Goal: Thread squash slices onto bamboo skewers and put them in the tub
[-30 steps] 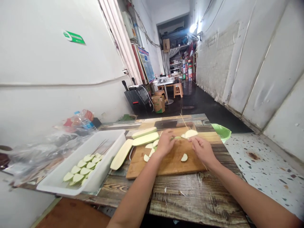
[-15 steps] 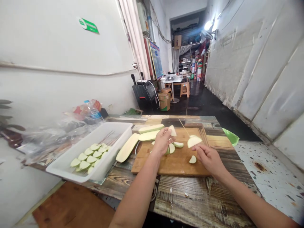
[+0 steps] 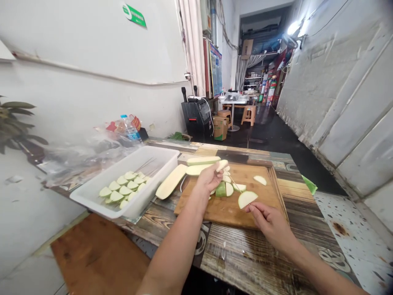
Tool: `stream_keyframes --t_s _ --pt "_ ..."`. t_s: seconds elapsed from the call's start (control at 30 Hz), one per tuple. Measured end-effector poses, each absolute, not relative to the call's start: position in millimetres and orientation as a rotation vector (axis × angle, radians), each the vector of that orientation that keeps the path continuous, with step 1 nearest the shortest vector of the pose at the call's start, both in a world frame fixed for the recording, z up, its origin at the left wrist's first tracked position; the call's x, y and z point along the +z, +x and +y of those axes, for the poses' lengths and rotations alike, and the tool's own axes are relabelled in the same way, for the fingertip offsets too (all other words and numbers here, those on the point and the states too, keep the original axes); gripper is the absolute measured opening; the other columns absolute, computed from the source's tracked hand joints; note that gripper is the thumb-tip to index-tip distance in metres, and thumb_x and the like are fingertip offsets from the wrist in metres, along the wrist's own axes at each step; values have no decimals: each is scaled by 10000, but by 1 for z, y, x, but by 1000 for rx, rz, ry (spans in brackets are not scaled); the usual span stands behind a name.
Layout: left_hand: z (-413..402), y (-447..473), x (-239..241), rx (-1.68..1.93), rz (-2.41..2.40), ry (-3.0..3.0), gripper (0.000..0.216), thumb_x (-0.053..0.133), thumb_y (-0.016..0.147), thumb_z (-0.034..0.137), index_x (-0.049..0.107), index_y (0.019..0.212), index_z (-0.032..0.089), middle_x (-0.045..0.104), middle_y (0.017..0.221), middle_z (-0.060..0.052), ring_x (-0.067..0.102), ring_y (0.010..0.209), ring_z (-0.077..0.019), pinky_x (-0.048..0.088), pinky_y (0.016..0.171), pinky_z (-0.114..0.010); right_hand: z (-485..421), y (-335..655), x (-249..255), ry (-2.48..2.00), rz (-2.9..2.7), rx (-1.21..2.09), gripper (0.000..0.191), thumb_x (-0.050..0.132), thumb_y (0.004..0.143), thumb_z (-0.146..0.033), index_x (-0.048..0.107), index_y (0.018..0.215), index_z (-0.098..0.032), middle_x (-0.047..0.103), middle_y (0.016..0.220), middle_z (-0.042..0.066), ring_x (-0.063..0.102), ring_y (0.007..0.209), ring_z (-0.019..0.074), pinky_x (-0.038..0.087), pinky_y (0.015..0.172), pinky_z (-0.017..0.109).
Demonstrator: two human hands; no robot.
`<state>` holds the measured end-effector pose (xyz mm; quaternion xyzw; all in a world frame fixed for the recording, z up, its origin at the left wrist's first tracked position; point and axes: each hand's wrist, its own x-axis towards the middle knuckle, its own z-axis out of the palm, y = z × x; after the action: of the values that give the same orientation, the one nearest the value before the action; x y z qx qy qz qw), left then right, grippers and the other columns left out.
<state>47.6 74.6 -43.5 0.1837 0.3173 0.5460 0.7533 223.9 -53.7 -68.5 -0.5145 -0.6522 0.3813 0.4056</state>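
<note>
My right hand (image 3: 270, 223) pinches a thin wooden skewer (image 3: 235, 180) near its lower end, with a half-round zucchini slice (image 3: 247, 199) threaded just above the fingers. The skewer slants up and left toward my left hand (image 3: 209, 178), which pinches another pale slice (image 3: 221, 165). I cannot tell whether the tip has entered that slice. Under both hands lies a wooden cutting board (image 3: 196, 209). Several cut pieces (image 3: 229, 189) are grouped on it, and a single slice (image 3: 260, 180) lies apart at its far right. More skewers (image 3: 276, 188) are bundled along the board's right edge.
Left of the board lie peeled-looking zucchini halves (image 3: 172, 182). A white plastic tub (image 3: 92, 205) holds several skewered slices (image 3: 123, 186). Plastic bags (image 3: 76, 162) and a water bottle (image 3: 132, 130) stand behind it, against the wall. A potted plant (image 3: 15, 123) is far left.
My right hand has moved left and down with the skewer, bringing its tip to my left hand's slice. The camera view has shifted, so the scene sits farther right.
</note>
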Motion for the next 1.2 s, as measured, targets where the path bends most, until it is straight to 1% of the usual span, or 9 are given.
stream_keyframes --t_s 0.07,0.13,0.2,0.27,0.43,0.77,0.93,1.2 --pt "75 47 -45 1220 745 400 78 532 802 105 576 841 54 631 804 -136 518 517 -61 406 424 -138 -54 223 -68 -1297 -1633 977 283 452 812 -401 626 781 -180 337 449 -47 282 412 99 221 390 217" --pt "76 46 -46 1237 784 403 88 545 795 114 581 842 49 640 840 -161 594 625 -114 476 513 -181 -53 223 -68 -1301 -1624 993 287 454 809 -410 622 774 -180 326 448 -49 273 411 98 210 389 218" --pt "76 46 -46 1241 791 418 86 548 791 117 581 838 53 646 875 -175 628 714 -160 509 581 -223 -53 223 -69 -1309 -1626 1000 290 452 809 -413 618 777 -177 324 456 -48 275 419 99 208 395 219" --pt "75 47 -45 1238 804 436 75 552 787 115 580 828 59 652 878 -174 639 736 -175 518 602 -239 -53 224 -70 -1314 -1637 997 291 446 815 -411 613 790 -173 327 469 -47 282 431 100 210 403 219" --pt "73 48 -42 1241 859 446 75 572 773 115 582 815 53 660 830 -169 646 688 -170 514 581 -226 -53 225 -72 -1308 -1661 1006 297 424 833 -403 603 806 -168 317 487 -48 281 444 97 202 408 216" --pt "72 49 -41 1232 884 490 93 591 757 114 608 815 43 670 782 -149 644 659 -154 510 564 -207 -53 224 -70 -1323 -1648 1036 319 422 827 -414 603 811 -151 305 482 -56 275 442 94 207 418 218" --pt "72 49 -41 1235 902 519 95 591 754 110 613 807 34 671 769 -146 643 647 -151 516 562 -206 -56 223 -67 -1337 -1623 1075 331 417 829 -421 590 844 -139 295 484 -66 256 445 85 197 426 214" --pt "72 51 -46 1253 942 609 82 603 735 110 620 785 47 669 743 -133 631 599 -140 507 534 -206 -58 217 -63 -1324 -1513 1226 380 402 809 -483 549 860 -136 263 447 -91 207 378 69 142 370 210"
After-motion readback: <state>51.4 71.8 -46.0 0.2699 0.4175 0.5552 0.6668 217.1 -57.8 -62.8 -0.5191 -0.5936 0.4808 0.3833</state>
